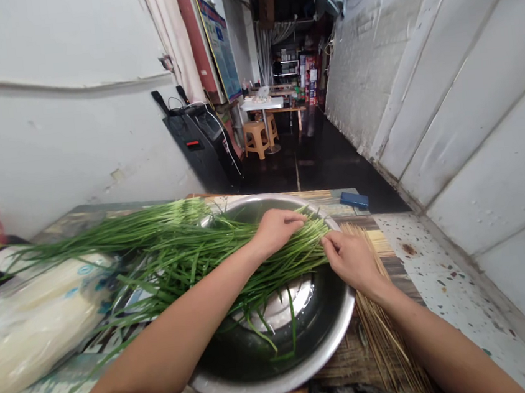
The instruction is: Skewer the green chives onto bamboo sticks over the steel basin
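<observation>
A long bundle of green chives point(170, 256) lies across a large steel basin point(308, 360), its cut ends pointing right. My left hand point(277, 227) rests on top of the stalks near those ends, fingers curled down over them. My right hand point(349, 257) pinches the cut tips of the chives at the basin's right rim. A few loose stalks hang down into the basin.
A pile of bamboo skewers point(383, 327) lies on the table right of the basin. A clear plastic bag point(31, 321) sits at the left. A blue flat object point(354, 199) is at the table's far edge. Beyond stand a black speaker point(203, 146) and an orange stool point(256, 138).
</observation>
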Demonstrator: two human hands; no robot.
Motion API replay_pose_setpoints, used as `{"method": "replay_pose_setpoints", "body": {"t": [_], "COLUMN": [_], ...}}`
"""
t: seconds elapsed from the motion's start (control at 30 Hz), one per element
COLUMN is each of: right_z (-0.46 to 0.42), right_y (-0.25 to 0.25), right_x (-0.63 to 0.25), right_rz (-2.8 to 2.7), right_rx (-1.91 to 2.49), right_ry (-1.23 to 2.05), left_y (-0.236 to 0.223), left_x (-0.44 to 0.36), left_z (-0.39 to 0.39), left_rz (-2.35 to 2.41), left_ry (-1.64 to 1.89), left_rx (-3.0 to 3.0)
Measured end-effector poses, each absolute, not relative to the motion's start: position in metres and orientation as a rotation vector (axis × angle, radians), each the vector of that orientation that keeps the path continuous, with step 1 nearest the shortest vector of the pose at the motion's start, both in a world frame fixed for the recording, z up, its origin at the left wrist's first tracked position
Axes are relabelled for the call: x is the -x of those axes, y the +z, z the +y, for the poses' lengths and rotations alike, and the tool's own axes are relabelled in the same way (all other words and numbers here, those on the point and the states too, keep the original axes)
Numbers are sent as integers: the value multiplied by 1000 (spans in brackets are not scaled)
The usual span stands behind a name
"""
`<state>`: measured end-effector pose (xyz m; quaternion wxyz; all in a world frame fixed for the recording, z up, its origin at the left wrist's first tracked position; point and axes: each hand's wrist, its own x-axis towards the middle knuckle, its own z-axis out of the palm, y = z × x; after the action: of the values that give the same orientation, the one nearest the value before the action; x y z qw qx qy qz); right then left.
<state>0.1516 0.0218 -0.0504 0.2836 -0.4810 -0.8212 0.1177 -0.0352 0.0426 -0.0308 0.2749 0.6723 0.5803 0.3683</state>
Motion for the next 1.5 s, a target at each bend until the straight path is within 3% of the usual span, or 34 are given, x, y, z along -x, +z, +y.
{"method": "replay_pose_setpoints", "body": {"t": [0.27, 0.47, 0.73, 1.0, 1.3, 1.5], "right_z": [21, 21, 20, 20, 20, 19], "right_y": [-50, -49, -48, -48, -48, -48], "right_x": [-152, -151, -151, -151, -151, -151], "right_rz": [-2179, -2181, -2177, -2184, -2181, -2193], "right_rx": [1283, 1288, 1293, 1302, 1273, 1288], "right_ry": [283, 280, 261, 227, 224, 230], "left_y": [-31, -20, -39, -38, -43, -36], "left_x": [29, 38, 45, 34, 35, 38], "left_z": [41, 45, 57, 56, 60, 55], "left_rz": [1553, 1398, 1843, 1961, 1862, 1714], "left_ry": [996, 746, 580, 744, 624, 849], "left_rx": [-1949, -2177, -2140, -2245, -2086, -1900]}}
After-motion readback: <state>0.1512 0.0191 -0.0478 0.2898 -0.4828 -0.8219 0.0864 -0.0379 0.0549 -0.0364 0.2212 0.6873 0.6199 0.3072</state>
